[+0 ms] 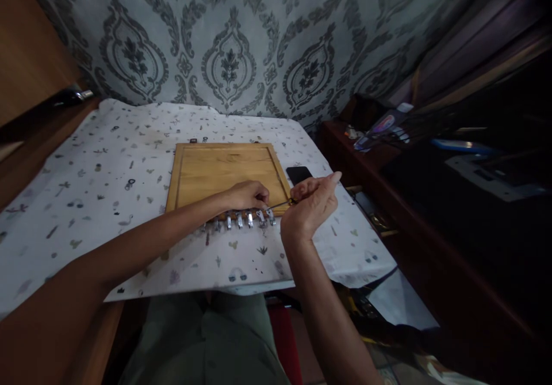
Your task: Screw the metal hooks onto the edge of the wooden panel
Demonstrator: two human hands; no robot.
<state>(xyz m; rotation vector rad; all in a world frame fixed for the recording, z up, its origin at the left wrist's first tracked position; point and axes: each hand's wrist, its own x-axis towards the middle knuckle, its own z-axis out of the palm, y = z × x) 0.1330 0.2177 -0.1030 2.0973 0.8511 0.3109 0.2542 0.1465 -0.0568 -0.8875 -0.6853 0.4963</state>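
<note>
A wooden panel (226, 169) with a raised frame, like a cabinet door, lies flat on the patterned tablecloth (129, 206). Along its near edge sits a row of several shiny metal hinges (249, 219). My right hand (307, 211) is closed around a screwdriver (279, 205), whose thin shaft points left; the palm hides most of its handle. At the screwdriver's tip, near the right-hand hinges, my left hand (250, 194) rests over the panel's near edge with its fingers curled together. What those fingers pinch is too small to make out.
Beside the panel's right edge lies a dark phone (299, 174). Patterned wallpaper backs the table. To the right, a dark red shelf (345, 143) carries a clear bottle (383, 125) and other items. A wooden cabinet (38, 45) stands at the left.
</note>
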